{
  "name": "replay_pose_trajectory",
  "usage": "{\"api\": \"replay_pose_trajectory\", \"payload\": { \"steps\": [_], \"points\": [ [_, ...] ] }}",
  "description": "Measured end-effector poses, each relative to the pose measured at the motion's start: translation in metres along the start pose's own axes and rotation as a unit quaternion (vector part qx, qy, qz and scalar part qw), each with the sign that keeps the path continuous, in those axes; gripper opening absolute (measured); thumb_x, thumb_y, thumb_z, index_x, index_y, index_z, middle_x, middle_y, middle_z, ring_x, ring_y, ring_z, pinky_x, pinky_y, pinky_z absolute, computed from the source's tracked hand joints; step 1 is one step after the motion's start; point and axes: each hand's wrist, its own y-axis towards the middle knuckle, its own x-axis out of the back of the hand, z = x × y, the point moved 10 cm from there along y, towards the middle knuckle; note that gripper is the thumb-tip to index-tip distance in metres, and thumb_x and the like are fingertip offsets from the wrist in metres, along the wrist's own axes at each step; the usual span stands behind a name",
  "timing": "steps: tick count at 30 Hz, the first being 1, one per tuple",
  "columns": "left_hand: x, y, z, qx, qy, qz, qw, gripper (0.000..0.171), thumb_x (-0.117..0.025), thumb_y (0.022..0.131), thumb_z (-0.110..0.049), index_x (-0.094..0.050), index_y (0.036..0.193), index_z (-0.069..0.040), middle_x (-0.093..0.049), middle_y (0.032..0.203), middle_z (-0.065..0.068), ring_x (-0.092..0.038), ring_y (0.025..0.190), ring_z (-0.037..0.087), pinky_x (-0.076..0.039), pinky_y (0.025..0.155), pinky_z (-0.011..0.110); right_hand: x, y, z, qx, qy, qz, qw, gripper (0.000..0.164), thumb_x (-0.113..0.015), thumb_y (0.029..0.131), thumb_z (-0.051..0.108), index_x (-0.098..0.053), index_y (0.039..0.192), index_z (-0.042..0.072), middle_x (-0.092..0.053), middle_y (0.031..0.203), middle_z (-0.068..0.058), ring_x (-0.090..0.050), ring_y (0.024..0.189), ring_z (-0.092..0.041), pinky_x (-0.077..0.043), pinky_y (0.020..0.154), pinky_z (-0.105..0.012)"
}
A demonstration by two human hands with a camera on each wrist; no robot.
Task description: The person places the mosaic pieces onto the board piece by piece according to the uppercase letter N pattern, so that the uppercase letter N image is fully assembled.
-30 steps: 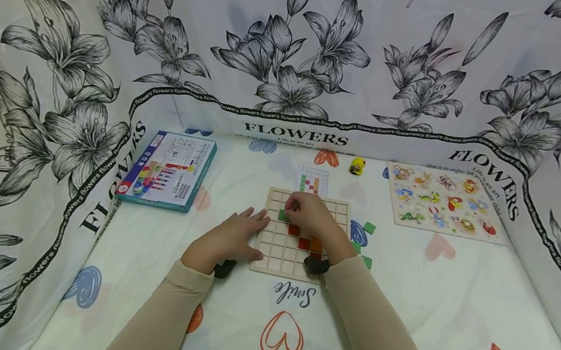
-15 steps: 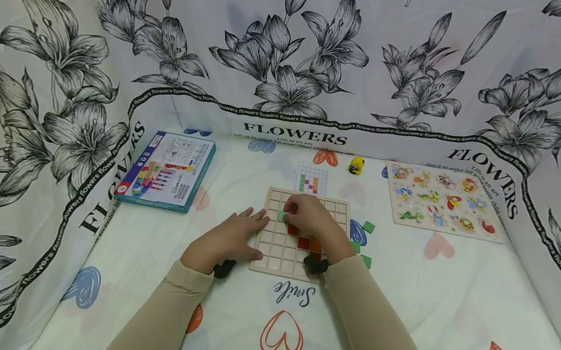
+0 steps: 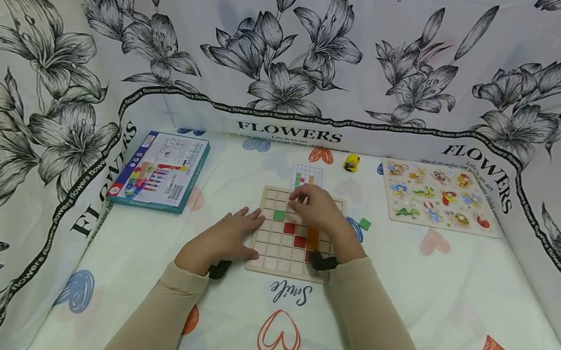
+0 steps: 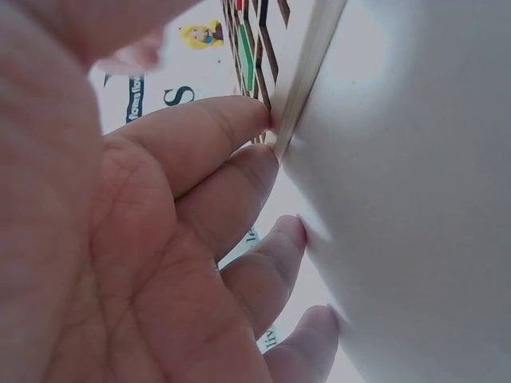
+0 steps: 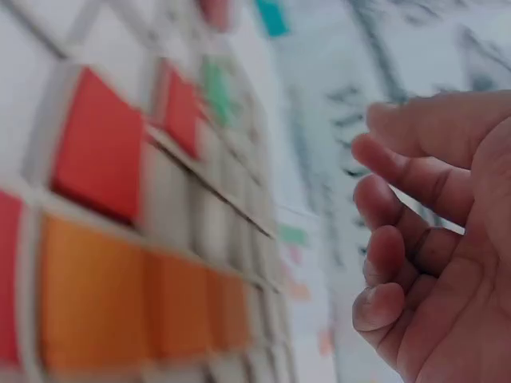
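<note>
A wooden grid board [image 3: 267, 251] lies flat in front of me, with square tiles in some of its cells. A green tile [image 3: 279, 215] sits in a left-hand cell, and red tiles [image 3: 289, 229] step down to the right beside orange ones [image 5: 96, 295]. My left hand [image 3: 223, 241] rests at the board's left edge, its fingers spread; in the left wrist view two fingertips [image 4: 259, 159] touch the wooden rim. Above the upper middle of the board hovers my right hand [image 3: 321, 210], fingers loosely bent and nothing between them.
Behind the board lies a printed pattern card [image 3: 306, 173]. A loose green tile [image 3: 365, 224] is to its right. Farther out are a flat toy box [image 3: 159, 170] at left, a small yellow toy [image 3: 351, 162] and an insect picture puzzle [image 3: 438, 197] at right.
My right hand has let go of the green tile, which now lies uncovered in its cell, and has moved up and to the right. The left hand keeps its place at the board's edge.
</note>
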Motion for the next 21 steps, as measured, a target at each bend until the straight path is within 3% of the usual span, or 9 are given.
{"api": "replay_pose_trajectory", "payload": {
  "steps": [5,10,16,21],
  "points": [
    [0.0,0.0,0.002,0.004,-0.006,-0.001,1.0,0.094,-0.092,0.089,-0.028,-0.044,0.168,-0.011,-0.03,0.18,0.006,-0.017,0.17,0.038,-0.016,0.137,0.062,0.05,-0.025,-0.026,-0.02,0.036,-0.081,0.996,0.017,-0.067,0.11,0.024,-0.076,0.114,0.01,-0.068,0.106,-0.009,-0.054,0.09,-0.026,-0.047,0.076,-0.038],
    [-0.001,0.001,0.005,0.008,-0.008,-0.002,0.9999,0.094,-0.092,0.09,-0.03,-0.043,0.169,-0.014,-0.029,0.18,0.004,-0.016,0.171,0.036,-0.015,0.138,0.06,0.078,-0.048,-0.077,-0.081,0.019,-0.109,0.991,0.02,-0.065,0.11,0.025,-0.073,0.118,0.008,-0.066,0.106,-0.011,-0.054,0.092,-0.028,-0.047,0.075,-0.038],
    [-0.001,0.001,0.006,0.012,-0.008,-0.002,0.9999,0.094,-0.091,0.09,-0.03,-0.043,0.169,-0.014,-0.028,0.181,0.003,-0.015,0.171,0.036,-0.014,0.138,0.06,0.084,-0.067,-0.133,-0.175,-0.016,-0.071,0.982,0.034,-0.066,0.108,0.028,-0.068,0.134,0.005,-0.064,0.126,-0.021,-0.058,0.11,-0.036,-0.053,0.092,-0.048],
    [-0.001,0.0,0.006,0.015,-0.01,-0.002,0.9998,0.094,-0.091,0.09,-0.03,-0.042,0.169,-0.015,-0.028,0.181,0.002,-0.015,0.171,0.035,-0.013,0.138,0.059,0.081,-0.079,-0.151,-0.205,-0.038,-0.043,0.977,0.039,-0.069,0.106,0.026,-0.067,0.136,0.002,-0.061,0.137,-0.026,-0.059,0.12,-0.041,-0.051,0.108,-0.06]
  ]
}}
